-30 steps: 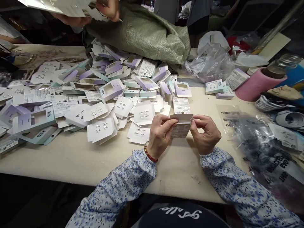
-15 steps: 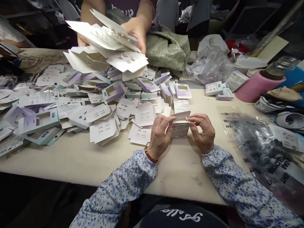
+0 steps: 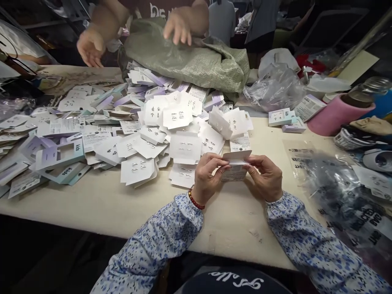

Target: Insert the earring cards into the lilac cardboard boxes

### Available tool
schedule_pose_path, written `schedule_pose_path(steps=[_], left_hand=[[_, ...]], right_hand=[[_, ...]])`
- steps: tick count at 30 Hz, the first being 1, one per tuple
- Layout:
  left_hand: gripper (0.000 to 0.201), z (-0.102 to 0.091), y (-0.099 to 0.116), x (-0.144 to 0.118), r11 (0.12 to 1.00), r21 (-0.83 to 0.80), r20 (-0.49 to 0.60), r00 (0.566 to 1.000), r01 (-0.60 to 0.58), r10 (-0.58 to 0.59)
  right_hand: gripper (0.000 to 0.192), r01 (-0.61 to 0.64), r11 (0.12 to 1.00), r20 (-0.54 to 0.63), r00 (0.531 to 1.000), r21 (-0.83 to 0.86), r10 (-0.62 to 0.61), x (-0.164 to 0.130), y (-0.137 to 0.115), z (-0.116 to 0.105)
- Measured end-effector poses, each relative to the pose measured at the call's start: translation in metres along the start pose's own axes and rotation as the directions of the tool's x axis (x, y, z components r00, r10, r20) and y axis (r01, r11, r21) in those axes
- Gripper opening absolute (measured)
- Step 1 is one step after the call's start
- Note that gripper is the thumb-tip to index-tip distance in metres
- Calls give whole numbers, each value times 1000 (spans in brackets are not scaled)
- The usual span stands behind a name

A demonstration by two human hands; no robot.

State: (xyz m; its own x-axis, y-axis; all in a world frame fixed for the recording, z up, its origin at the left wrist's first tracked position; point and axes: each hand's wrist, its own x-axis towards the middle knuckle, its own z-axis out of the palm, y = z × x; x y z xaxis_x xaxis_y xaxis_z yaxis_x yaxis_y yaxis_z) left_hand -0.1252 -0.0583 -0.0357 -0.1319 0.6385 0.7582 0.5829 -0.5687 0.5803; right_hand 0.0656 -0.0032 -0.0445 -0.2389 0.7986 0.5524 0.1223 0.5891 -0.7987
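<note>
Between my two hands is a small cardboard box point(image 3: 234, 174) with printed text on the side toward me and a pale flap raised at its top. My left hand point(image 3: 210, 176) pinches the box's left end, thumb and fingers closed. At the opposite end, my right hand point(image 3: 263, 176) grips the other edge in the same way. Whether anything is inside the box cannot be seen. Just left of my left hand lie white cards point(image 3: 185, 148) with small metal pieces fixed in rows. Another printed box point(image 3: 240, 143) lies right behind the one I hold.
A wide heap of purple and mint window boxes point(image 3: 59, 153) covers the left side. Across the table a person's hands point(image 3: 177, 28) are over a green woven sack point(image 3: 196, 61). To the right are a pink roll point(image 3: 339, 114), two small boxes point(image 3: 280, 117) and clear plastic bags point(image 3: 343, 200).
The person opposite has let go of the stack of white cards, which now lies spread over the heap. My fingers have shifted slightly along the box, still holding it.
</note>
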Motion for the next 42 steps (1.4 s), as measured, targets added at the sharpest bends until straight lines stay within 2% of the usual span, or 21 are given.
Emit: schedule_pose_path(steps=[5, 7, 9, 11, 14, 15, 17, 20, 22, 25, 30, 33, 39, 40, 42], left_hand=[[4, 0, 1, 1, 1000, -9, 5, 1000, 3, -3], [6, 0, 1, 1, 1000, -28, 17, 1000, 14, -13], [11, 0, 2, 1, 997, -57, 19, 999, 51, -50], [20, -1, 3, 0, 989, -104, 30, 995, 102, -99], [28, -2, 4, 0, 976, -162, 82, 988, 143, -131], [28, -2, 4, 0, 974, -172, 92, 987, 147, -133], [33, -2, 5, 0, 970, -189, 91, 986, 154, -139], [32, -4, 6, 2, 969, -196, 101, 986, 149, -131], [28, -5, 6, 5, 974, -177, 141, 983, 140, -116], [35, -6, 8, 10, 969, -179, 200, 971, 170, -133], [19, -3, 10, 16, 948, -188, 161, 961, 255, -227], [12, -5, 8, 17, 958, -185, 194, 964, 217, -181], [15, -13, 3, 17, 969, -215, 246, 967, 119, -64], [15, -13, 2, 17, 971, -215, 247, 968, 103, -48], [15, -13, 2, 17, 975, -204, 249, 968, 83, -30]], right_hand=[[40, -141, 990, 9, 990, -22, 141, 16, -22, -4], [45, -191, 981, 61, 979, -39, 193, 29, -31, -5], [54, -235, 970, 168, 956, -60, 242, 43, -39, -7], [60, -324, 945, 314, 894, -40, 320, 53, -44, -10], [60, -484, 875, 489, 766, 12, 417, 60, -49, -18], [58, -511, 859, 522, 740, 27, 424, 61, -50, -21], [53, -522, 852, 560, 718, 39, 414, 62, -50, -26], [45, -492, 869, 558, 732, 40, 389, 60, -48, -28], [43, -465, 884, 536, 759, 46, 371, 58, -44, -27], [38, -404, 913, 498, 803, 54, 326, 53, -40, -24], [27, -305, 950, 414, 875, 70, 250, 41, -34, -21], [25, -214, 973, 381, 909, 86, 166, 34, -28, -22], [28, 37, 999, 365, 930, 9, -37, 29, -20, -23], [25, 22, 1000, 353, 935, 10, -24, 28, -21, -23], [20, -91, 995, 320, 945, 48, 71, 27, -23, -22]])
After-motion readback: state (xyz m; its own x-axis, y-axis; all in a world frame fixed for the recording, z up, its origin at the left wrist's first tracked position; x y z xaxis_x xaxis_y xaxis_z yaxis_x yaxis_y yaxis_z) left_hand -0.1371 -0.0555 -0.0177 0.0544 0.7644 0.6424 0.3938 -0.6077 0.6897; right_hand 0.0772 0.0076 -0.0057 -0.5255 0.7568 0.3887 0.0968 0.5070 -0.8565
